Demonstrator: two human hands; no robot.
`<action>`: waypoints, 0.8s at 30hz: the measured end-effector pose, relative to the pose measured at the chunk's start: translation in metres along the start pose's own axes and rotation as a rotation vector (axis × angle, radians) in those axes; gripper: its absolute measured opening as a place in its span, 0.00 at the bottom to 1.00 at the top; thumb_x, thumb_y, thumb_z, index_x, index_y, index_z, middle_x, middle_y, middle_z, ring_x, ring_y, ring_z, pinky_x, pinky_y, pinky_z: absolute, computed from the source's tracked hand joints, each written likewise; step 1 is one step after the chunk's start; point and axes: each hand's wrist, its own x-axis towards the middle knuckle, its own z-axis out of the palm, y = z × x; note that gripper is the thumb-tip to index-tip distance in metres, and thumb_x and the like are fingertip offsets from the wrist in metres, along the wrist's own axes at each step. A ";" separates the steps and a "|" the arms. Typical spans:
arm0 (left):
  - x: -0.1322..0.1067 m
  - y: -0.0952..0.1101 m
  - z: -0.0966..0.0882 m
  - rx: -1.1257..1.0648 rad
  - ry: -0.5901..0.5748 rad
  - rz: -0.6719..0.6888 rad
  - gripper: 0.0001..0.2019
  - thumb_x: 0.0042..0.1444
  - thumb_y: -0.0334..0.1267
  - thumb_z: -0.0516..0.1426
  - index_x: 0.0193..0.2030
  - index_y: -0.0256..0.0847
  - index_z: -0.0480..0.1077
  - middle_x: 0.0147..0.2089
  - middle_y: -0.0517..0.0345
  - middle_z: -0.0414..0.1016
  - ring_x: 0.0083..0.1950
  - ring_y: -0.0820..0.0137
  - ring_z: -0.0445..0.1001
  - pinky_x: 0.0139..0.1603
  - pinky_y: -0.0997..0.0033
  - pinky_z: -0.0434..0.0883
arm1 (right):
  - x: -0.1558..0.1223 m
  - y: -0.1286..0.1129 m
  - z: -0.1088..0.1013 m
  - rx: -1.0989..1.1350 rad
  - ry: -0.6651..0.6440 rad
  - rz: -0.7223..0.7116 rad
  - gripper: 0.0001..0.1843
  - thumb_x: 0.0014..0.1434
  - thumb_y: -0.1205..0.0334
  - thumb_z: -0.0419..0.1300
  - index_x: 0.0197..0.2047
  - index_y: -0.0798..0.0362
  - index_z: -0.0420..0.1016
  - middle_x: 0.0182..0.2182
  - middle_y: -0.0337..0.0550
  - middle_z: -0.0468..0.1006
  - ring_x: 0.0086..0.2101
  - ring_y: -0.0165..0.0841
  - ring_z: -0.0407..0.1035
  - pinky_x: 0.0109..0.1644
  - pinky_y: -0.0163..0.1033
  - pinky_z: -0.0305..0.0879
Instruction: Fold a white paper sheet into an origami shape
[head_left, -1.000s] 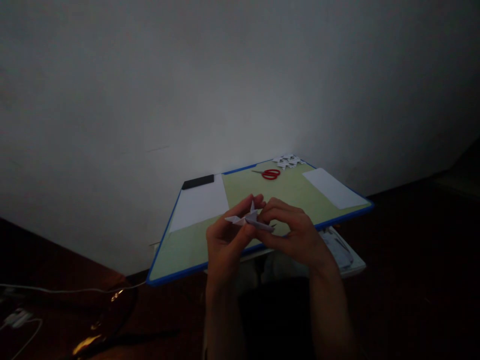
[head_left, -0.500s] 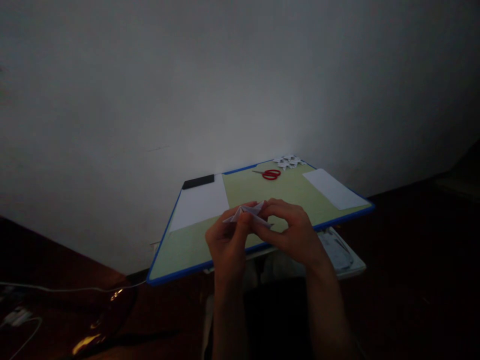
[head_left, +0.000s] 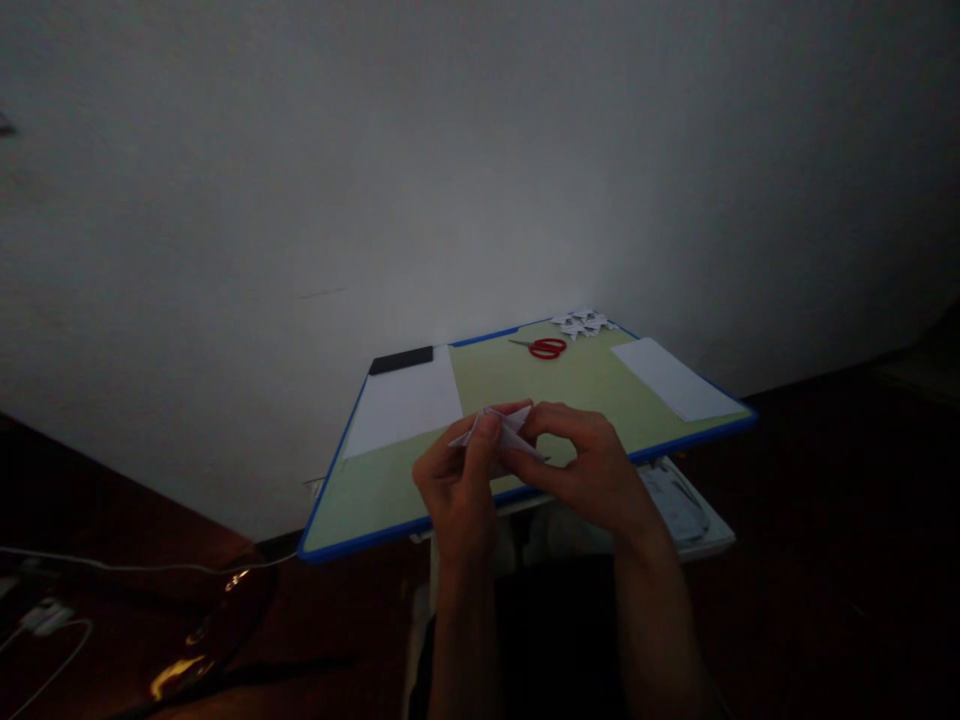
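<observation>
A small folded white paper piece (head_left: 511, 432) with pointed corners is held in the air over the table's near edge. My left hand (head_left: 461, 475) grips its left side, the thumb pressed on the paper's face. On the other side, my right hand (head_left: 581, 455) pinches the paper between thumb and fingers. The fingers behind the paper are partly hidden. Beyond the hands, red-handled scissors (head_left: 547, 348) lie on the green tabletop (head_left: 499, 375). Several folded white paper pieces (head_left: 583, 323) sit together at the far corner.
White sheets (head_left: 405, 405) lie at the table's left, with a dark flat object (head_left: 402, 360) on their far end. Another white paper stack (head_left: 675, 378) is at the right. Below the tabletop, a tray (head_left: 686, 510) juts out. A white cable (head_left: 150, 568) runs at lower left.
My left thumb has moved up onto the paper's middle, and the paper's face is tilted more toward me. Both hands keep hold of it. The view has shifted slightly.
</observation>
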 end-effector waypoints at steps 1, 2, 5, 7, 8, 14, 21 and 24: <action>0.001 0.000 -0.001 -0.001 0.008 -0.011 0.08 0.65 0.44 0.68 0.40 0.44 0.88 0.40 0.54 0.90 0.38 0.65 0.88 0.38 0.69 0.85 | 0.000 0.000 0.000 0.007 -0.008 0.004 0.11 0.66 0.63 0.70 0.32 0.48 0.76 0.33 0.37 0.84 0.36 0.35 0.78 0.45 0.43 0.68; 0.001 0.001 -0.003 -0.001 0.007 -0.022 0.08 0.64 0.44 0.69 0.39 0.45 0.88 0.39 0.55 0.90 0.37 0.66 0.88 0.38 0.70 0.85 | -0.001 0.000 0.000 0.013 -0.012 0.006 0.11 0.66 0.62 0.70 0.32 0.48 0.76 0.33 0.37 0.85 0.37 0.35 0.78 0.46 0.43 0.68; 0.004 0.000 -0.010 0.003 -0.037 -0.046 0.08 0.62 0.46 0.70 0.40 0.46 0.88 0.37 0.55 0.90 0.35 0.66 0.88 0.37 0.70 0.85 | -0.002 0.001 0.000 0.010 -0.014 -0.001 0.10 0.65 0.62 0.71 0.32 0.48 0.76 0.34 0.36 0.84 0.36 0.35 0.78 0.44 0.42 0.68; 0.005 -0.001 -0.013 0.013 -0.050 -0.058 0.09 0.61 0.47 0.71 0.41 0.46 0.88 0.38 0.54 0.90 0.34 0.64 0.88 0.35 0.68 0.85 | -0.003 0.003 -0.001 0.001 -0.012 -0.009 0.10 0.64 0.62 0.71 0.32 0.48 0.77 0.34 0.36 0.85 0.36 0.34 0.77 0.43 0.42 0.68; 0.005 -0.001 -0.014 0.017 -0.043 -0.064 0.09 0.61 0.47 0.71 0.42 0.46 0.88 0.38 0.54 0.90 0.34 0.64 0.88 0.34 0.68 0.85 | -0.003 0.004 -0.001 -0.002 -0.012 -0.013 0.09 0.64 0.63 0.71 0.33 0.48 0.77 0.34 0.36 0.85 0.35 0.34 0.77 0.43 0.41 0.68; 0.001 0.002 -0.008 0.012 0.016 -0.045 0.06 0.60 0.45 0.71 0.38 0.46 0.88 0.38 0.55 0.90 0.37 0.64 0.88 0.39 0.68 0.84 | -0.004 0.006 -0.003 -0.006 -0.040 -0.016 0.10 0.62 0.65 0.72 0.33 0.48 0.76 0.32 0.34 0.83 0.35 0.33 0.77 0.43 0.40 0.67; -0.001 -0.001 -0.006 0.036 0.080 -0.004 0.09 0.64 0.46 0.69 0.40 0.44 0.88 0.42 0.54 0.90 0.41 0.64 0.88 0.42 0.69 0.83 | -0.002 0.001 0.002 0.017 -0.043 0.001 0.10 0.63 0.66 0.71 0.33 0.49 0.76 0.31 0.33 0.82 0.34 0.32 0.75 0.43 0.40 0.65; 0.001 -0.007 -0.009 0.016 0.053 -0.075 0.19 0.67 0.55 0.64 0.43 0.40 0.87 0.41 0.49 0.90 0.41 0.60 0.88 0.43 0.62 0.85 | -0.001 0.003 0.002 0.041 -0.033 0.047 0.10 0.64 0.64 0.70 0.32 0.49 0.76 0.32 0.35 0.84 0.36 0.34 0.77 0.44 0.41 0.66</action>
